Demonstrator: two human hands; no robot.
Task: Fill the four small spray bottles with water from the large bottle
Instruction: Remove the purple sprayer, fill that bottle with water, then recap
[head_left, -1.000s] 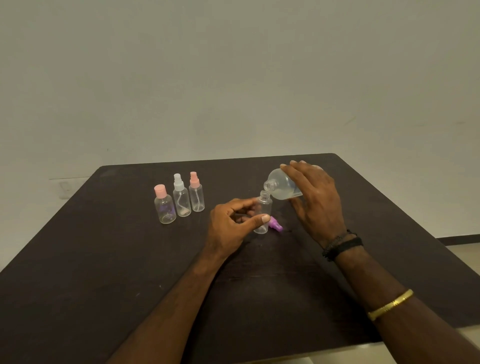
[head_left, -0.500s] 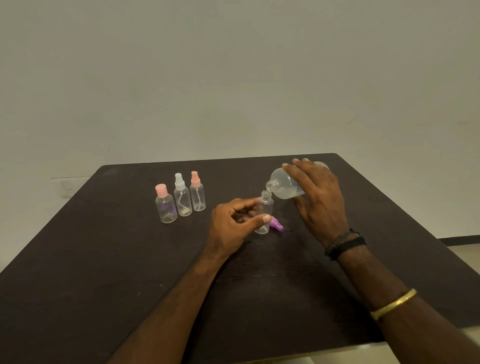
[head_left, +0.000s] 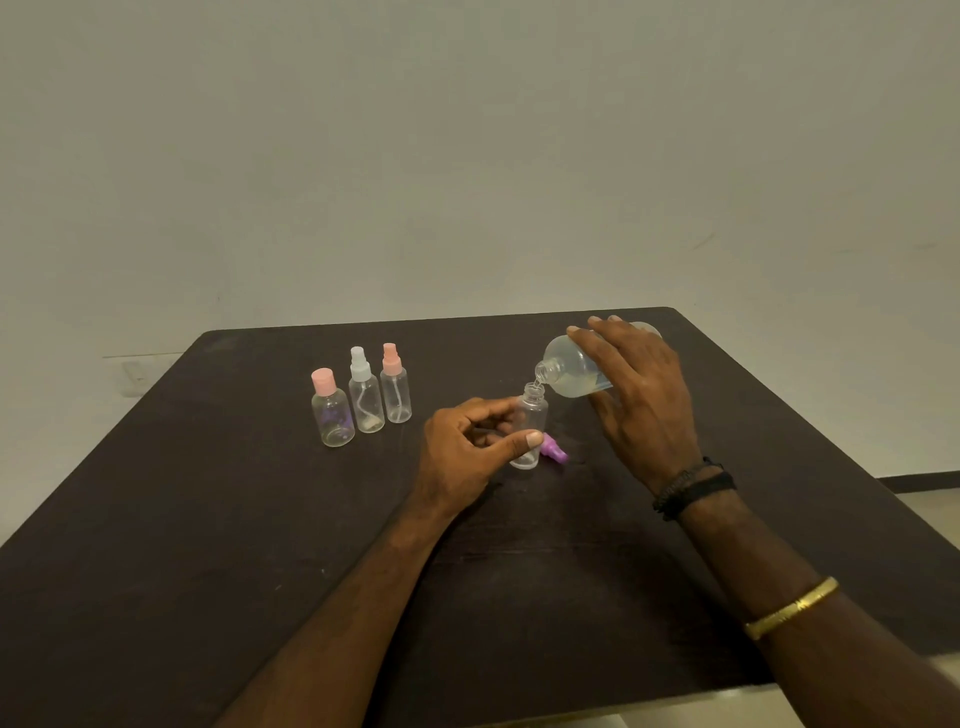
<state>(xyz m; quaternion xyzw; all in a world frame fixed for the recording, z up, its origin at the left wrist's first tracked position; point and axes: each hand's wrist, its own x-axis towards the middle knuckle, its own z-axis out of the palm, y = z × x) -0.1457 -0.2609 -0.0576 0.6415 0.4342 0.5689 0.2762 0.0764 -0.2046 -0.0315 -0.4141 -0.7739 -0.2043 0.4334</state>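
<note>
My right hand (head_left: 641, 400) grips the large clear bottle (head_left: 574, 370), tipped on its side with its open neck just over the mouth of a small uncapped spray bottle (head_left: 531, 415). A thin stream of water runs from one into the other. My left hand (head_left: 467, 452) holds that small bottle upright on the table between thumb and fingers. Its purple spray cap (head_left: 555, 451) lies on the table right beside it. Three other small bottles stand capped to the left: pink flat cap (head_left: 332, 410), white sprayer (head_left: 365, 397), pink sprayer (head_left: 395, 389).
Everything sits on a dark brown table (head_left: 208, 545) whose far edge meets a plain pale wall. The table's right edge drops to a light floor (head_left: 930, 499) at the far right.
The large bottle has shifted slightly and its neck now sits right over the small bottle's mouth, with water running in. My left hand has stayed on the small bottle.
</note>
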